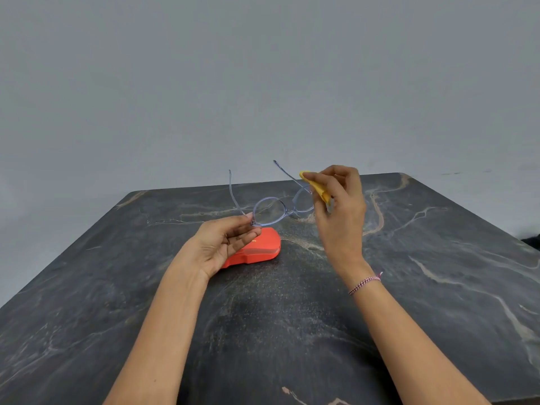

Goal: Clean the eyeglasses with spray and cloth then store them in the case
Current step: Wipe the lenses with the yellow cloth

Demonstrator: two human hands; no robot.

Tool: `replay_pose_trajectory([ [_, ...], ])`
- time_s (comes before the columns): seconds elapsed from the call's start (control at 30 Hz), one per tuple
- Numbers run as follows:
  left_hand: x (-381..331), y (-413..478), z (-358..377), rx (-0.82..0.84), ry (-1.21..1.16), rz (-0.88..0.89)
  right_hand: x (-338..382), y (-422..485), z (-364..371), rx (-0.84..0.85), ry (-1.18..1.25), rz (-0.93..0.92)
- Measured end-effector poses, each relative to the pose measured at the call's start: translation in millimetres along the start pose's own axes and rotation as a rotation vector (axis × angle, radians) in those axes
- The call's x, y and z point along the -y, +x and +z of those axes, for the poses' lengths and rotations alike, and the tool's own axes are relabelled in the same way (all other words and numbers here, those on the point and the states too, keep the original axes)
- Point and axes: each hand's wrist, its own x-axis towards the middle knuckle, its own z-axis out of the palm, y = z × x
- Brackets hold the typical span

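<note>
Left hand (225, 241) pinches the glasses (268, 210) at the hinge, holding them up over the orange case (257, 248) on the counter (438, 273), temples open and pointing away. Right hand (340, 206) is clamped on the yellow cloth (317, 187), working the far lens. Best bet here: keep the frame braced, wipe light circles both faces, no twisting; no spray bottle in view.

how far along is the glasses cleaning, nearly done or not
Midway, by the look of it. In hand: the left hand holds the glasses at a hinge, arms unfolded, while the right hand presses a yellow cloth to one lens. No spray bottle in view, so spraying can't be confirmed. Left: storing; the orange case is shut.
</note>
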Motion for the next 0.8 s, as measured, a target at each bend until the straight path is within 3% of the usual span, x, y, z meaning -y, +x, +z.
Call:
replay_pose_trajectory([
  [0.2,6.7,-2.0,12.0,0.017,-0.018,0.06,14.7,-13.3,15.2,0.036,-0.044,-0.028],
  [0.4,11.0,-0.9,16.8,0.022,-0.039,0.095,19.1,-19.3,19.3,0.126,0.116,-0.006],
  [0.67,10.3,-4.4,16.9,-0.012,-0.132,0.185,24.7,-30.9,30.0,0.313,0.123,-0.159],
  [0.8,10.6,-3.3,15.9,-0.016,-0.125,0.165,18.1,-24.8,25.3,0.249,0.1,-0.124],
])
